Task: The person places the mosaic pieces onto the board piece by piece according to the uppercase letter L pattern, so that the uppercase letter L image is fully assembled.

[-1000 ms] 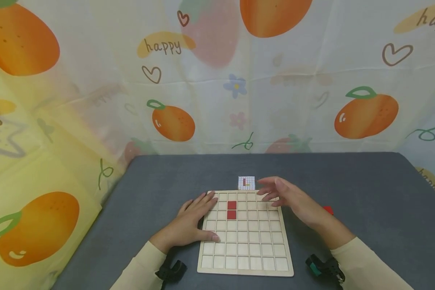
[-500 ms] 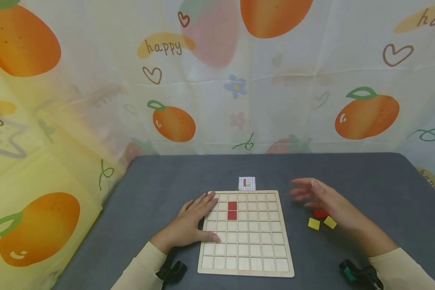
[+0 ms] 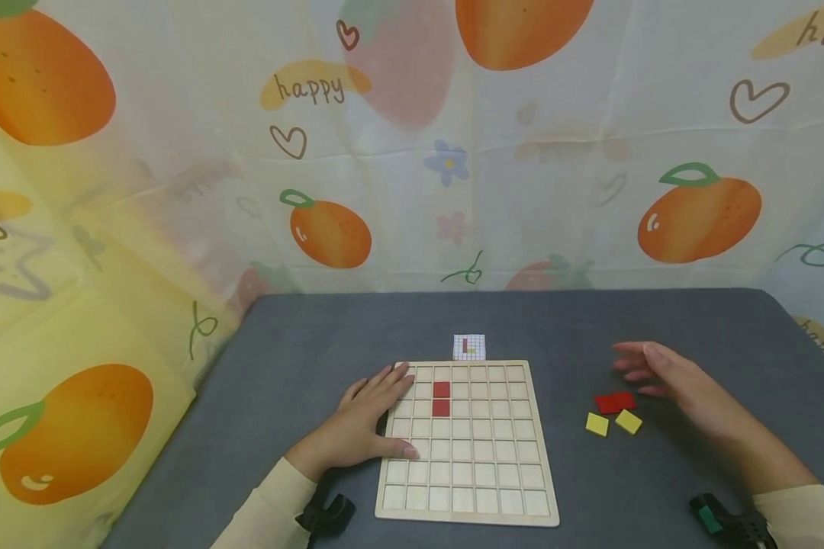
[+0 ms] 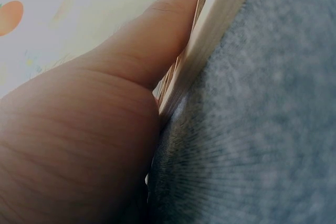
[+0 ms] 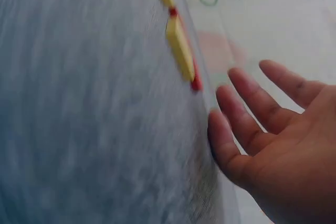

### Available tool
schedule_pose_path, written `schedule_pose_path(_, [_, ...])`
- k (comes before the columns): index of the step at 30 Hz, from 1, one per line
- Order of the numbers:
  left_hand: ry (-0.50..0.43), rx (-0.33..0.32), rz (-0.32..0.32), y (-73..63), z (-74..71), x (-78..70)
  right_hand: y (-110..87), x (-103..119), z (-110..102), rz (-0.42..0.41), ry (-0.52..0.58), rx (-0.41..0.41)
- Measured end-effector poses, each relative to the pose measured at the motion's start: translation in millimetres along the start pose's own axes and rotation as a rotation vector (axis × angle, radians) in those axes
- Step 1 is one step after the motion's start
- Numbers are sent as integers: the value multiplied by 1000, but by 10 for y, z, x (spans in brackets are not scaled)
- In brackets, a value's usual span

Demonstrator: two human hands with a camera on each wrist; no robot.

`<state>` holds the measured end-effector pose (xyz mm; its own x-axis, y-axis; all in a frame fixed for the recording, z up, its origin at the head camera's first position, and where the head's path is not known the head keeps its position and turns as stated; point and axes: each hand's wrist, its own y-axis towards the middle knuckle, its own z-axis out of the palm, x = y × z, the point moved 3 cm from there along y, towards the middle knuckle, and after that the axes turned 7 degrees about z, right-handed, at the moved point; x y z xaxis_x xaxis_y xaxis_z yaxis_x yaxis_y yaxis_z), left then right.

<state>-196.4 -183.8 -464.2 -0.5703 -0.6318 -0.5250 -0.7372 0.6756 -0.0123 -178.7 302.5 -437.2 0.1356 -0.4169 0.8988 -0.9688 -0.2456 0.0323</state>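
While flat on board (image 3: 483,450), two red tiles (image 3: 441,407) lengthwise front to back.

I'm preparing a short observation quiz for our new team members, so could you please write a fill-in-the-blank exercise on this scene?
1. The left hand rests on the ____ side of the wooden board.
2. The red tiles visible in the board number ____.
3. The loose tiles beside the board are red and ____.
4. The right hand is holding ____.

Missing words: left; two; yellow; nothing.
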Motion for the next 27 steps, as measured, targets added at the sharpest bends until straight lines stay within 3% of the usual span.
schedule_pose_path(8, [7,-6,2,10,7,0,-20,-137,-50,162,-170,64])
schedule_pose_path(14, [12,-1,-3,8,9,-1,-43,-220,-75,140,-115,95])
schedule_pose_path(22, [13,-4,-3,13,8,-1,-59,-237,-65,38,-244,116])
schedule_pose_path(27, [23,-3,-6,19,10,-6,-65,-250,-42,50,-265,97])
